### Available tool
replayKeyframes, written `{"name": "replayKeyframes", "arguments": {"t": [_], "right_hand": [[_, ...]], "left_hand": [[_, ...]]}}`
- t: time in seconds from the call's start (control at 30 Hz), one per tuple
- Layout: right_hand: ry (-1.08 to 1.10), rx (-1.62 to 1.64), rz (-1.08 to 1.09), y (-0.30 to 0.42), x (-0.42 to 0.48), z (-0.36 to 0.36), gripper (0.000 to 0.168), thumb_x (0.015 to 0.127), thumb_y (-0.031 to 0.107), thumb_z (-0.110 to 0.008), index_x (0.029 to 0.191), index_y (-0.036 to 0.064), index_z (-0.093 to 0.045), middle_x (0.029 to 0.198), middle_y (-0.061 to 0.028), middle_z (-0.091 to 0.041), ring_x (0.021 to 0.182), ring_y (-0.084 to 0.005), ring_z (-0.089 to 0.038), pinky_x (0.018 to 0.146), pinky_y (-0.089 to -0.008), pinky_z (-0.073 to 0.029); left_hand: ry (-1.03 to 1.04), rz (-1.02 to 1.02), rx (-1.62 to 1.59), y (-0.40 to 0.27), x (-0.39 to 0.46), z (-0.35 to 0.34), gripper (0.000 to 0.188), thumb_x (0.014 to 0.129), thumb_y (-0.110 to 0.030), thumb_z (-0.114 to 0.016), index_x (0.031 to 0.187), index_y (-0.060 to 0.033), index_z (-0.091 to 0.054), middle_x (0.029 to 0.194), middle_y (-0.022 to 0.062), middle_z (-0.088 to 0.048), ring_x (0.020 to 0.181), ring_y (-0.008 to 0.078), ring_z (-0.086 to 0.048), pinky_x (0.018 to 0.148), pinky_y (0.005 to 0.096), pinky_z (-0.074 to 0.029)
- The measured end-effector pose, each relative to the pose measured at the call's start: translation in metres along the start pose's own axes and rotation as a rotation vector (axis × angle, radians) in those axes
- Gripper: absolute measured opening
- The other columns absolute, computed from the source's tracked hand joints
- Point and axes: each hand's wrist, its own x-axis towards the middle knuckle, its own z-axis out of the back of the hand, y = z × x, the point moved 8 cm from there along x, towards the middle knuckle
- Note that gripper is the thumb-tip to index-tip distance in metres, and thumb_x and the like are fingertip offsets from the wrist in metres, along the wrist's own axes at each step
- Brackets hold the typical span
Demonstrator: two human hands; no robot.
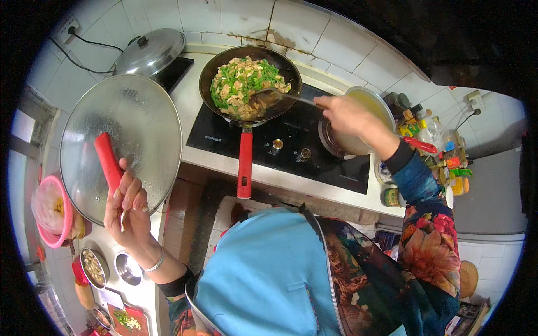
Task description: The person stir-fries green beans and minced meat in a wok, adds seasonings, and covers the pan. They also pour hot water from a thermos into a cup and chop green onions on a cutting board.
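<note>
My left hand (pixel 132 218) grips the red handle (pixel 107 157) of a round glass lid (pixel 147 113), fogged with droplets and tilted up at the left of the hob. In my right hand (pixel 351 115) is the metal shaft of a spatula (pixel 300 99); its red grip end sticks out past my wrist. The spatula's blade rests among sliced meat and chopped green vegetables (pixel 243 82) in a dark wok (pixel 293 73). The wok sits over the left burner, its red handle (pixel 245 164) pointing towards me.
A pot (pixel 388 107) with yellowish liquid stands on the black gas hob's (pixel 269 126) right burner. Bottles and jars (pixel 420 126) crowd the right end. A metal-lidded pan (pixel 151 52) sits behind the glass lid. Bowls (pixel 128 269) and a chopping board (pixel 141 321) are at lower left.
</note>
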Motion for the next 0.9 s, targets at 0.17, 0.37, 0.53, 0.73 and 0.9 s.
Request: {"name": "replayKeyframes", "arguments": {"t": [0.17,0.37,0.53,0.73,0.9], "right_hand": [[0.300,0.262,-0.411,-0.042,0.002,0.067,0.038,0.094,0.020,-0.046,0.131,0.015,-0.051,0.069,-0.0054,-0.063,0.044,-0.0110,-0.051,0.039,-0.0261,-0.044],[0.320,0.275,-0.436,-0.100,0.055,0.070,0.037,0.095,0.021,-0.042,0.129,0.013,-0.052,0.065,-0.0055,-0.061,0.039,-0.0088,-0.046,0.033,-0.0246,-0.038],[0.560,0.684,-0.628,-0.101,0.090,-0.021,0.022,0.095,0.020,-0.042,0.105,0.008,-0.058,0.065,-0.0023,-0.057,0.039,-0.0054,-0.040,0.032,-0.0203,-0.031],[0.608,1.049,-0.453,-0.072,0.068,-0.059,0.032,0.098,0.019,-0.039,0.126,0.010,-0.051,0.063,-0.0003,-0.052,0.039,-0.0030,-0.038,0.031,-0.0178,-0.029],[0.505,0.730,-0.311,-0.048,0.045,-0.004,0.037,0.099,0.019,-0.040,0.134,0.010,-0.047,0.059,-0.0008,-0.050,0.036,-0.0046,-0.037,0.031,-0.0198,-0.033]], "left_hand": [[-0.033,-0.034,-0.009,-0.006,-0.016,0.010,0.053,0.088,0.000,-0.044,0.134,0.0134,-0.020,0.085,0.0046,-0.037,0.067,0.0096,-0.040,0.062,0.0253,-0.037],[-0.100,-0.080,0.075,-0.006,-0.024,0.013,0.055,0.087,-0.002,-0.048,0.133,0.0137,-0.022,0.085,0.0045,-0.039,0.063,0.0079,-0.041,0.056,0.0228,-0.037],[-0.152,-0.110,0.161,-0.005,-0.033,0.013,0.056,0.087,-0.005,-0.051,0.134,0.0127,-0.026,0.084,0.0038,-0.039,0.061,0.0063,-0.041,0.053,0.0215,-0.038],[-0.218,-0.140,0.203,-0.010,-0.040,0.018,0.056,0.088,-0.007,-0.051,0.134,0.0128,-0.026,0.084,0.0030,-0.039,0.061,0.0056,-0.041,0.053,0.0208,-0.038],[-0.182,-0.114,0.184,-0.008,-0.034,0.020,0.055,0.088,-0.006,-0.049,0.134,0.0126,-0.025,0.084,0.0028,-0.039,0.062,0.0053,-0.040,0.053,0.0207,-0.038]]}}
